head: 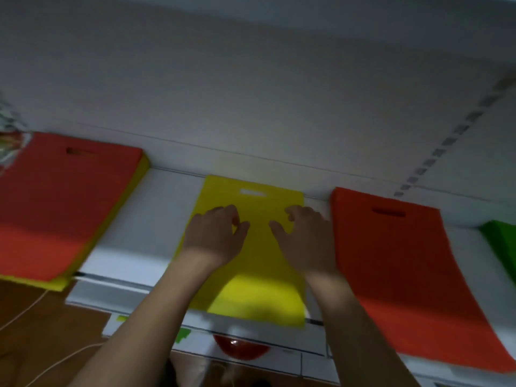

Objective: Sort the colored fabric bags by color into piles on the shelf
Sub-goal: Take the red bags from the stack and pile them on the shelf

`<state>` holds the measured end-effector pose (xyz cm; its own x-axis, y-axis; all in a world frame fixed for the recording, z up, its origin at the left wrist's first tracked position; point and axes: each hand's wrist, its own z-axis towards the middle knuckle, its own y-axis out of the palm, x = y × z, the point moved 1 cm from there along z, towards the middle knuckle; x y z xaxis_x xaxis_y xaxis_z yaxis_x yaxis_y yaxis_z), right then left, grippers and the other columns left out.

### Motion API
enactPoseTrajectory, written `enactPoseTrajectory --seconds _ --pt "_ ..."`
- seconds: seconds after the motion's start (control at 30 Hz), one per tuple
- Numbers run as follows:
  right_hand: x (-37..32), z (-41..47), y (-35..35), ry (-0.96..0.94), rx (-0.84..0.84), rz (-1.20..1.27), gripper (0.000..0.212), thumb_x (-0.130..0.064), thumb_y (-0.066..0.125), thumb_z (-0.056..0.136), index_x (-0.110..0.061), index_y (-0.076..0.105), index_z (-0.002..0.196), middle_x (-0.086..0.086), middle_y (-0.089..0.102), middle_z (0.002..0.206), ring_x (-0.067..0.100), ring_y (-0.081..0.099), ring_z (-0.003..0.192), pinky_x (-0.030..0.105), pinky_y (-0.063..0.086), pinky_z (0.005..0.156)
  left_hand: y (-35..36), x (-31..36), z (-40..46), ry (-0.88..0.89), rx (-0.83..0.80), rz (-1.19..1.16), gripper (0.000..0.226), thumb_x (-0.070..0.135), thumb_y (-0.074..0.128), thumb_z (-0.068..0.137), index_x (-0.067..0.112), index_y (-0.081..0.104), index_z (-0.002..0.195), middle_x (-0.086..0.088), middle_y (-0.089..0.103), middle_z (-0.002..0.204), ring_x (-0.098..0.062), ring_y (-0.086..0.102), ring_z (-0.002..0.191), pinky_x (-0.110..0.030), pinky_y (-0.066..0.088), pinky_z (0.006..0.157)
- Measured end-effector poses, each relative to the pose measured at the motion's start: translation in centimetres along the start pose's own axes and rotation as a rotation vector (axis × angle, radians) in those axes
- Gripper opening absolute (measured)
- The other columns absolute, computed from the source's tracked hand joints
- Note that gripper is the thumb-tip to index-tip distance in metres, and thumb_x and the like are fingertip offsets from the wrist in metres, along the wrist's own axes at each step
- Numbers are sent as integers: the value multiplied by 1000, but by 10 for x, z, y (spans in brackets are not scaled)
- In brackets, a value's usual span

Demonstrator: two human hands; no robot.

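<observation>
Count, head view: 1 yellow bag (251, 258) flat at shelf centre, handle cutout toward the back wall. 1 red-orange bag (402, 275) just to its right, front end drooping over the shelf edge. Left side: 1 mixed stack (55, 208), red bag on top w/ yellow layer showing along its right and front edges; no. of bags inside can't be counted. Far right: corner of 1 green bag (502, 241), mostly cut off by frame. Total visible groups: 4.

Hands: both on the yellow bag, palms down. Left hand (216, 236) on the bag's left half, fingers loosely curled w/ tips down on the fabric, thumb out toward centre. Right hand (305, 236) on the right half, near the edge next to the red-orange bag; fingers likewise bent, thumb pointing inward. Whether either actually pinches fabric or just presses: can't tell, frame motion-blurred. Nothing else in either hand.

Surface/room: white shelf (167, 191), white back wall (251, 93), slotted upright strip (446, 143) at right. Lower shelf below w/ a red rounded object (240, 349), green tags. Brown floor (42, 317) lower left w/ a white cord (30, 305). Dim lighting.
</observation>
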<state>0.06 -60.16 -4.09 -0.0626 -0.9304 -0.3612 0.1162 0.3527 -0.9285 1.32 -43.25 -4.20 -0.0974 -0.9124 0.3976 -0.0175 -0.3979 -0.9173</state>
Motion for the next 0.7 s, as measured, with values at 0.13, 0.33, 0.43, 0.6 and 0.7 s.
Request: enactPoseTrajectory --seconds 0.13,0.33,0.43,0.6,0.7 --pt "-77 10 35 -128 -86 39 43 -49 55 90 -20 58 122 1 64 115 23 58 110 36 41 91 -43 -89 -6 -122 68 -25 23 46 54 92 26 56 82 -3 66 88 -27 64 88 -33 43 72" --pt "-192 21 77 -243 -187 124 40 -50 54 91 -21 58 119 -1 66 108 21 60 105 33 42 90 -94 -211 -27 -252 231 26 33 50 48 84 22 49 68 -9 64 71 -34 63 73 -36 48 59" --pt "-239 25 98 -251 -232 66 43 -55 49 91 -21 60 114 -1 67 107 22 61 105 31 43 86 -116 -262 -31 -339 215 70 30 46 56 88 17 56 78 -9 67 79 -34 63 80 -37 50 65" --pt "-287 26 130 -99 -245 -90 69 -74 38 84 -13 66 97 12 69 100 29 65 97 33 47 77 -142 -334 -34 -440 143 248 37 49 53 90 13 57 100 -11 65 95 -32 63 92 -40 50 78" --pt "-299 26 143 1 -282 -79 75 -81 40 78 -13 64 101 11 68 104 29 64 99 34 48 78 -150 -362 -34 -525 101 384 54 58 49 89 11 53 114 -12 60 113 -31 58 106 -42 46 89"
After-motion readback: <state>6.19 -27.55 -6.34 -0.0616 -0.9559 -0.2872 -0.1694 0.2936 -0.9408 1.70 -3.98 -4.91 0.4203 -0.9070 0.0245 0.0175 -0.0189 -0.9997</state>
